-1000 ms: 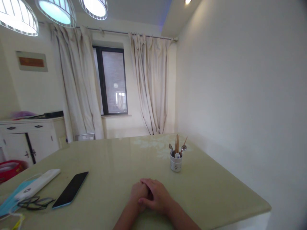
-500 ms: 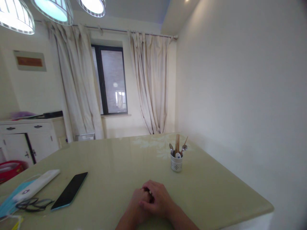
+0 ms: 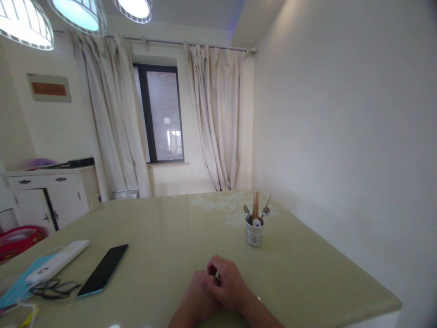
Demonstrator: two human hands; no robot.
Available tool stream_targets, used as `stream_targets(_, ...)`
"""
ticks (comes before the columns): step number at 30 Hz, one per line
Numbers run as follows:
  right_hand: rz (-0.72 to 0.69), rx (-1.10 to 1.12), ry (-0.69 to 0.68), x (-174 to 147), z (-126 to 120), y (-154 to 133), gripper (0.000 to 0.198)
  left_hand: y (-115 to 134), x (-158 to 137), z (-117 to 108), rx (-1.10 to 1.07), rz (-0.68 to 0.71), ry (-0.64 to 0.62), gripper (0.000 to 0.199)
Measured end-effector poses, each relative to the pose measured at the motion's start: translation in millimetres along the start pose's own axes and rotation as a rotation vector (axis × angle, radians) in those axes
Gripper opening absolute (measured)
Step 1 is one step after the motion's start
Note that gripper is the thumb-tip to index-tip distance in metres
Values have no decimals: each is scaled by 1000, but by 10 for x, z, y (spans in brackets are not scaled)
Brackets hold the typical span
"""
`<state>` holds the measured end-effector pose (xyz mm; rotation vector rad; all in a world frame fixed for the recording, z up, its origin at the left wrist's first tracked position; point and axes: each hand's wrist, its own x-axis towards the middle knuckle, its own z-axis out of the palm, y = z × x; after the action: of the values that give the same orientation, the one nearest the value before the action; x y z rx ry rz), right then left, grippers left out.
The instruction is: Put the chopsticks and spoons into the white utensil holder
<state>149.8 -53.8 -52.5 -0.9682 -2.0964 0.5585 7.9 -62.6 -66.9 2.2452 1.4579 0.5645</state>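
My two hands rest together over the near edge of the pale green tabletop point(image 3: 164, 269). My right hand point(image 3: 230, 281) lies over the left one, its fingers curled and closed around it. Underneath, my left hand point(image 3: 197, 292) shows its back and wrist; its fingers are mostly hidden. I see no object in either hand. Beyond the hands, to the right, stands a white perforated utensil holder point(image 3: 254, 237) with chopsticks point(image 3: 256, 205) and spoons point(image 3: 266, 211) upright in it. A black phone point(image 3: 103, 270) lies flat to the left of my hands.
At the table's left are a white elongated device point(image 3: 58, 262), dark-framed glasses point(image 3: 54, 289) and a blue face mask point(image 3: 23, 282). A white wall point(image 3: 341, 136) borders the right side. A red basket point(image 3: 34, 234) and a white cabinet point(image 3: 73, 196) stand beyond the left edge.
The view has turned slightly left, so everything sits a little further right. The fingers of my right hand have shifted slightly over the left hand, which stays beneath it.
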Motion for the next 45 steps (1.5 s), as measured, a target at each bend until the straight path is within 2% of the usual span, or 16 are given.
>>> stream_targets(4,15,-8,-15,-7,-7,-25,16,27,-3,-8,195,34,-68,27)
stream_targets(10,40,-47,-35,-12,6,-11,14,28,49,83,279,18,-58,27)
stream_targets(17,-20,-8,-6,-93,15,48,19,96,33,61,354,3,-106,27)
stream_targets(19,-66,35,116,-108,23,79,19,106,11,34,366,1,-95,27)
stream_targets(21,-58,75,389,-93,-6,131,24,106,-7,21,393,3,-67,33)
stream_targets(24,143,88,904,-14,-171,265,41,90,-17,38,440,20,-44,51)
stream_targets(25,229,83,1033,21,-254,326,50,82,-15,50,449,27,-41,55)
stream_targets(26,295,70,1125,55,-343,393,62,75,-13,61,453,31,-34,57)
stream_targets(28,411,7,1226,117,-512,531,87,62,-6,79,454,34,-18,57)
stream_targets(31,579,-56,1232,180,-670,702,113,50,4,87,457,23,-11,56)
stream_targets(35,805,-38,1104,242,-693,807,123,40,4,78,452,22,0,55)
stream_targets(39,835,-70,1016,303,-675,869,114,46,0,70,440,14,5,55)
stream_targets(45,770,-286,925,413,-638,954,81,86,14,53,449,-10,-12,56)
